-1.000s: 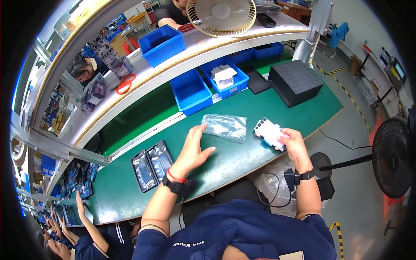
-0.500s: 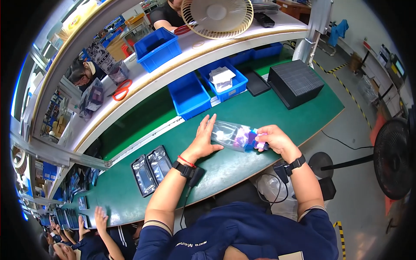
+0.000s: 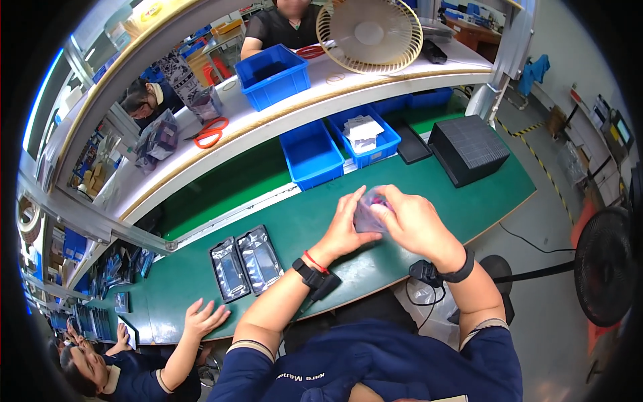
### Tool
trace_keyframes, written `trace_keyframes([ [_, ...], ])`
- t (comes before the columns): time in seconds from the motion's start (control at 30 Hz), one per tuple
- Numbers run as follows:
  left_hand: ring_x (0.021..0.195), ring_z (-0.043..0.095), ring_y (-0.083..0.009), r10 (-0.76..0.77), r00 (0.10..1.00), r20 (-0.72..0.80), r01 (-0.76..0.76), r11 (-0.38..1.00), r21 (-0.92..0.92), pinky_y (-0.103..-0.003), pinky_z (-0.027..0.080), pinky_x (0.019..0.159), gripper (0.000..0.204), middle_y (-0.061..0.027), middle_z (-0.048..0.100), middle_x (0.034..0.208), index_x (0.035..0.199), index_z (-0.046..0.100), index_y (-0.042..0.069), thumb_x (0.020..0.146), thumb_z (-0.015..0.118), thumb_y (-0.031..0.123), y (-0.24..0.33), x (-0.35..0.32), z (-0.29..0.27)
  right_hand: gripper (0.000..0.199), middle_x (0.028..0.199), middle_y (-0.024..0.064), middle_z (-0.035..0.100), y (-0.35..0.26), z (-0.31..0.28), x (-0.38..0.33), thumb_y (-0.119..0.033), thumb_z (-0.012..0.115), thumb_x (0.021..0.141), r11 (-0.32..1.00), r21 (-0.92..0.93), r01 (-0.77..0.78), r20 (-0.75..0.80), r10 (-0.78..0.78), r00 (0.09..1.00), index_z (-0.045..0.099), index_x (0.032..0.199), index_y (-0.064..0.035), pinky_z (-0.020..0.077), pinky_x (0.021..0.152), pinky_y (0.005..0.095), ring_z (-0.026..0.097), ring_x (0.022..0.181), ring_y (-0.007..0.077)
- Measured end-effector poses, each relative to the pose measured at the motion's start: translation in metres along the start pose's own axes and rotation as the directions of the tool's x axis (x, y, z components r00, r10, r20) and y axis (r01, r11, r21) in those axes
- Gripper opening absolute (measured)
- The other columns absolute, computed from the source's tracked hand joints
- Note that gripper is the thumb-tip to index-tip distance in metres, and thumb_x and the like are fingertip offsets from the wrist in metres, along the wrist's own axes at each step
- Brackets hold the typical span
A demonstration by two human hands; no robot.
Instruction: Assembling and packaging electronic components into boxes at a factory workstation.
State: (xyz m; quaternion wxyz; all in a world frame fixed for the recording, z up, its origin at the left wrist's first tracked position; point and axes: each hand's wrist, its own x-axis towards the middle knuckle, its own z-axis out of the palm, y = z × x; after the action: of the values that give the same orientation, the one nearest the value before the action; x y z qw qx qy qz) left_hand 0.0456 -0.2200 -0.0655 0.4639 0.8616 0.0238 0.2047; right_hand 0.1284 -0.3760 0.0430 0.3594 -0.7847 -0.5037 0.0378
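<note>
A clear plastic bag (image 3: 367, 216) with something purple and pink inside is between my two hands, above the green bench. My left hand (image 3: 341, 231) curves round the bag's left side, fingers up and thumb beneath. From the right, my right hand (image 3: 418, 224) is closed over the bag's top and right side, its thumb pressed against it. My fingers cover most of the bag, so its contents cannot be made out fully. Left of my left forearm, two black trays (image 3: 240, 289) holding silvery sealed packets lie side by side on the bench.
Behind my hands stand an open blue bin (image 3: 311, 157) and another blue bin (image 3: 378, 157) holding white papers. A black box (image 3: 469, 151) is at the right. The shelf carries a blue crate (image 3: 273, 77), scissors (image 3: 211, 132) and a fan (image 3: 368, 33). A co-worker's hand (image 3: 203, 318) rests near the trays.
My right hand has moved left and up, closing over the bag, which was stretched out flat between both hands and is now bunched up. The co-worker's hand has come nearer the trays.
</note>
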Motion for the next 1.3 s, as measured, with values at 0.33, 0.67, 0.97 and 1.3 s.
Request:
trace_keyframes([
  [0.33, 0.111, 0.048, -0.0155, -0.121, 0.992, -0.036, 0.058, 0.689, -0.723, -0.031, 0.041, 0.094, 0.066, -0.0052, 0.047, 0.121, 0.129, 0.036, 0.009, 0.073, 0.071, 0.001, 0.024, -0.017, 0.015, 0.031, 0.097, 0.0133, 0.062, -0.026, 0.001, -0.004, -0.020, 0.068, 0.073, 0.895, -0.306, 0.324, 0.026, -0.332, 0.943, 0.064, 0.099, -0.0037, 0.0429, 0.080, 0.0372, 0.056, 0.092, 0.0264],
  [0.67, 0.111, 0.047, -0.0173, -0.133, 0.980, -0.150, 0.025, 0.822, -0.569, -0.030, 0.044, 0.086, 0.067, -0.0055, 0.047, 0.121, 0.130, 0.038, 0.009, 0.074, 0.074, 0.013, 0.027, -0.019, 0.007, 0.015, 0.098, 0.0165, 0.061, -0.008, -0.027, 0.020, -0.014, 0.063, 0.082, 0.985, -0.058, 0.160, -0.423, -0.169, 0.890, 0.067, 0.091, -0.0030, 0.0494, 0.075, 0.0367, 0.059, 0.086, 0.0257],
  [0.97, 0.130, 0.020, -0.0466, -0.253, 0.947, 0.198, 0.100, 0.817, 0.568, -0.056, 0.018, 0.106, 0.068, -0.0232, 0.030, 0.138, 0.129, 0.046, 0.014, 0.071, 0.073, 0.035, 0.032, -0.128, -0.033, 0.028, 0.057, 0.0088, 0.059, 0.142, -0.192, 0.092, -0.021, 0.054, 0.088, 0.949, 0.190, -0.252, -0.664, 0.313, 0.679, 0.067, 0.080, 0.0023, 0.0471, 0.043, 0.0295, 0.060, 0.044, 0.0165],
  [1.3, 0.135, 0.004, -0.0484, -0.423, 0.862, 0.278, 0.184, 0.773, 0.608, -0.062, 0.006, 0.104, 0.083, -0.0239, 0.013, 0.148, 0.136, 0.040, 0.027, 0.064, 0.075, 0.049, 0.043, -0.157, -0.044, 0.045, 0.094, 0.0181, 0.066, 0.262, -0.197, 0.227, -0.040, 0.060, 0.083, 0.788, 0.489, -0.374, -0.657, 0.615, 0.436, 0.066, 0.096, 0.0026, 0.0519, 0.072, 0.0362, 0.065, 0.089, 0.0277],
])
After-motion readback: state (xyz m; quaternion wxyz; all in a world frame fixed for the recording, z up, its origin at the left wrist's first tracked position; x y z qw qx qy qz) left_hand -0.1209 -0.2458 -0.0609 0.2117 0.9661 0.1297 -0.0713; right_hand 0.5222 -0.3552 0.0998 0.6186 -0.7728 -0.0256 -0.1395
